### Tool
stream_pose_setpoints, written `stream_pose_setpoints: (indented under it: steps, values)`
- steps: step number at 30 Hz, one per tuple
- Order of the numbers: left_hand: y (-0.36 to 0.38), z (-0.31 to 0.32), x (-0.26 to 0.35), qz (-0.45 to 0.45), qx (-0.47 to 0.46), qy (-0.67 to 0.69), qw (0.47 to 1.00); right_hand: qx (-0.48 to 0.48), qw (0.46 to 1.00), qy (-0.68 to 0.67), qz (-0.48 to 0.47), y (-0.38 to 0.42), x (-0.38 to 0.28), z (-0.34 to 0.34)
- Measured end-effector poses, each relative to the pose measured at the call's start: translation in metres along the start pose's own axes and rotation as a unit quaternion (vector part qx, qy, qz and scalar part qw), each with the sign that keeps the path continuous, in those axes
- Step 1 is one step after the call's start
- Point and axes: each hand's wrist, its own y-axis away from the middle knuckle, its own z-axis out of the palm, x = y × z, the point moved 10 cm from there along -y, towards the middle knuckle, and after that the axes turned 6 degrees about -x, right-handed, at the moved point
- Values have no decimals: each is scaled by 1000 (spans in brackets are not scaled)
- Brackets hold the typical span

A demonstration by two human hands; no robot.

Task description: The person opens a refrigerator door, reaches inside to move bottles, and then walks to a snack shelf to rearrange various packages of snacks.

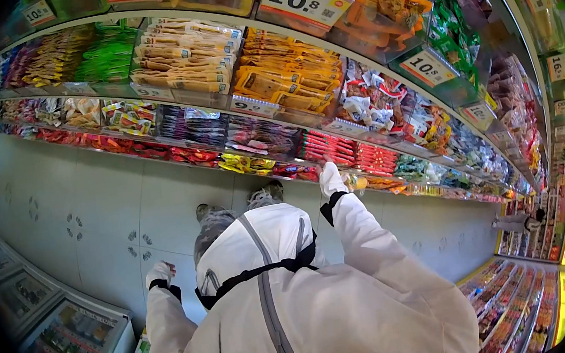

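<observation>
My right hand (332, 180), in a white glove, reaches to the front edge of the lowest shelf, just below a stack of red snack packets (326, 148). Its fingers are pressed together. A small yellowish packet-like item (355, 182) lies right beside that hand; whether it is in my grasp is hard to make out. My left hand (161, 273) hangs low at my side over the floor, its glove leaving the fingertips bare. Those fingers are loosely bent and slightly apart, with nothing visible in them.
Tiered shelves of bagged snacks curve across the front, with price signs (302, 1) along them. Orange packets (288, 71) fill a bin on the middle tier. A glass-topped freezer (72, 347) stands behind at left. Another person (521, 221) is far down the aisle at right.
</observation>
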Motion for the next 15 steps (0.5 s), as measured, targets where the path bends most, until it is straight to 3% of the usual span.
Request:
stream_pose_setpoints:
  steps: [2,3,4,7,10,11,12,14,15]
  values:
    - [-2,-8,-2,-2,-14,-29,999,48,961,-271,19,5,11,4]
    - [-4,-10,0,2,-22,-48,999,-22,999,-5,-44,-4,22,12]
    - [-7,-13,4,9,-30,-67,997,62,989,23,-133,8,-11,13]
    - [-20,-16,24,49,-57,-140,987,-149,973,171,53,22,-24,30]
    - [-28,-11,66,114,-83,-227,964,-45,991,-58,-114,-8,68,39]
    - [-17,-8,83,111,-77,-207,969,-25,981,172,-90,27,-14,17]
    - [-21,0,95,115,-81,-213,967,-17,981,171,-86,30,-10,11]
    - [-29,4,108,103,-73,-23,992,5,975,182,-124,45,-6,-5]
    - [11,19,150,112,-71,-38,990,-63,984,169,14,50,8,-11]
